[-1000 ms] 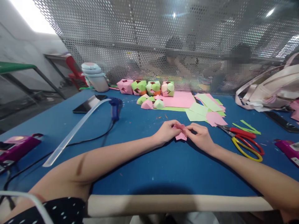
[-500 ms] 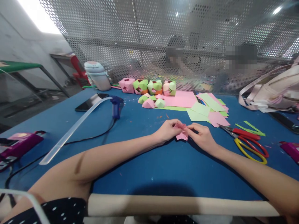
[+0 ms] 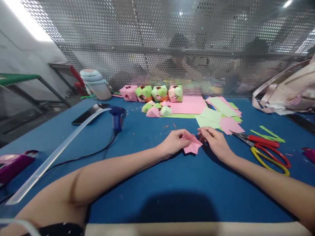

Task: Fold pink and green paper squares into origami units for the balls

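Between the thumb and fingers of my left hand [image 3: 174, 142] is a piece of folded pink paper [image 3: 193, 146], its creased, pointed edges facing right. Just to the right of it, my right hand [image 3: 214, 141] is apart from the paper, fingers curled loosely with small gaps between them and nothing visible in them. Beyond my hands lie loose pink and green sheets [image 3: 209, 117]. Several small folded paper pieces [image 3: 153, 112] sit in front of a row of pink and green folded paper balls [image 3: 145, 94].
Scissors [image 3: 267, 149] with red and yellow handles lie right of my right hand, near green paper strips [image 3: 268, 132]. At left are a blue glue gun [image 3: 116, 119] with a long glue stick, a phone [image 3: 90, 114] and a bottle [image 3: 95, 84]. A perforated metal screen [image 3: 152, 39] stands behind.
My right hand has let go of the pink paper and drawn slightly right. The paper stays in my left hand, more of it showing. The view has shifted a little.
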Tool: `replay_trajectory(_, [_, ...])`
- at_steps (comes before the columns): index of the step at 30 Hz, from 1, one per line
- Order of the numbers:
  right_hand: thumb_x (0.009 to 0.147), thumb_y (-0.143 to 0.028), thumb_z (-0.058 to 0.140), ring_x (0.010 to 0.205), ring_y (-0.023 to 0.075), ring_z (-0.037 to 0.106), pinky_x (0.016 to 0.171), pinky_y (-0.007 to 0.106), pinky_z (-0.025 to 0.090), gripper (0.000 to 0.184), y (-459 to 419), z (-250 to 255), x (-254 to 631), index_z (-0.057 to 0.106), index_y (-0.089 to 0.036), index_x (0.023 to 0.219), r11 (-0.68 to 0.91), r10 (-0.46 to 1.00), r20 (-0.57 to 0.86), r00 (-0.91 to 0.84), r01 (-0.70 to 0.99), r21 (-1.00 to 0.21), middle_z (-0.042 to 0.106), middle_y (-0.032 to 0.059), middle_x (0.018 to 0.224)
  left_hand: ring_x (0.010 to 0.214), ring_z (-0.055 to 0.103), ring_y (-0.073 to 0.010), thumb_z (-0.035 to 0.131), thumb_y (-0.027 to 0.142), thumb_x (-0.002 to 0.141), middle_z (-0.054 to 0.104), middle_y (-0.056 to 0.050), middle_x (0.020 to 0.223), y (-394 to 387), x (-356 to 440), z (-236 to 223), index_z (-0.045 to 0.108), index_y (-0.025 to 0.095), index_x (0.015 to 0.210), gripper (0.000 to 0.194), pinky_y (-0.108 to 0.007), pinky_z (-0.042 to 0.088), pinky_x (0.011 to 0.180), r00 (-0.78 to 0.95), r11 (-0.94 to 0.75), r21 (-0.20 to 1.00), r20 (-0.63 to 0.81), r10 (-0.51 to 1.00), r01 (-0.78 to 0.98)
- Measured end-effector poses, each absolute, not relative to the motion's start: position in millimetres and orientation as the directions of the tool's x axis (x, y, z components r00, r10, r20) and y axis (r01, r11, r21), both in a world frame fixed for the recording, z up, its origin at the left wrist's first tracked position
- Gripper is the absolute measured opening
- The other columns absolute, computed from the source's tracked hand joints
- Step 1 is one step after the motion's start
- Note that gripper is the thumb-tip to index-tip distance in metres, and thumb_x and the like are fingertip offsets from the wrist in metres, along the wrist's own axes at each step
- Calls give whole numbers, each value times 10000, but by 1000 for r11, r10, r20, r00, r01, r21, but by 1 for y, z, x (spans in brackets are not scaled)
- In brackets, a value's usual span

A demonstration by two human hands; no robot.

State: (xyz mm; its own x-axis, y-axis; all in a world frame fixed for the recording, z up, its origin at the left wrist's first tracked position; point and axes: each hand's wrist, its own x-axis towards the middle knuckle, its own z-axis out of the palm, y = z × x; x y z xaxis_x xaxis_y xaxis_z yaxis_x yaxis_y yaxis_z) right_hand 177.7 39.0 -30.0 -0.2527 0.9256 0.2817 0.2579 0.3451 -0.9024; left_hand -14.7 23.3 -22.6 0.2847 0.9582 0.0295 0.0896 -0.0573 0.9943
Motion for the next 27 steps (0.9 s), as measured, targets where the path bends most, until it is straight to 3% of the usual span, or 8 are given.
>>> replay_trajectory(5, [869, -340, 547, 759, 154, 624, 719, 316, 505, 231, 54, -19, 172, 620, -202, 1040, 423, 888, 310, -338, 341, -839, 671, 39, 912, 595, 492, -87, 644, 143, 670, 609, 23, 671, 20, -17, -17, 657, 137, 775, 106, -215, 365, 577, 345, -67, 994, 34, 938, 83])
replay_trajectory(10, [825, -222, 545, 780, 167, 621, 733, 326, 498, 196, 103, 0, 141, 631, -176, 995, 671, 740, 466, -486, 487, -559, 675, 74, 1005, 648, 542, -102, 649, 114, 653, 641, 1, 720, 19, -20, -17, 652, 138, 766, 116, -220, 395, 608, 488, -60, 998, 37, 872, 31])
replay_trajectory(13, [811, -190, 540, 855, 181, 632, 786, 328, 497, 305, 137, -3, 106, 587, -155, 1111, 745, 667, 477, -573, 525, -411, 648, 102, 1111, 669, 565, -105, 664, 105, 645, 667, -11, 761, 19, -21, -19, 658, 142, 783, 143, -219, 413, 621, 543, -26, 1000, 21, 839, 1])
replay_trajectory(16, [812, -198, 547, 1036, 238, 591, 901, 385, 452, 376, 160, -15, 72, 549, -140, 1183, 758, 650, 491, -580, 543, -362, 611, 142, 1204, 657, 565, -103, 677, 91, 629, 663, -10, 747, 19, -22, -18, 663, 141, 778, 158, -216, 419, 611, 573, 2, 1000, 1, 819, -5])
replay_trajectory(20, [826, -223, 547, 944, 242, 626, 840, 372, 467, 286, 168, -27, 47, 597, -148, 1097, 750, 658, 468, -591, 572, -331, 677, 122, 1062, 656, 561, -100, 665, 83, 635, 661, -7, 735, 19, -23, -17, 659, 137, 753, 131, -211, 418, 608, 587, 17, 1000, -27, 809, 22])
replay_trajectory(27, [874, -305, 517, 1122, 253, 563, 950, 372, 416, 396, 164, -17, 82, 535, -140, 1233, 675, 721, 453, -525, 681, -285, 601, 127, 1255, 651, 557, -109, 681, 121, 651, 660, -5, 724, 21, -22, -15, 676, 137, 759, 110, -217, 405, 601, 554, -15, 998, -24, 832, 66])
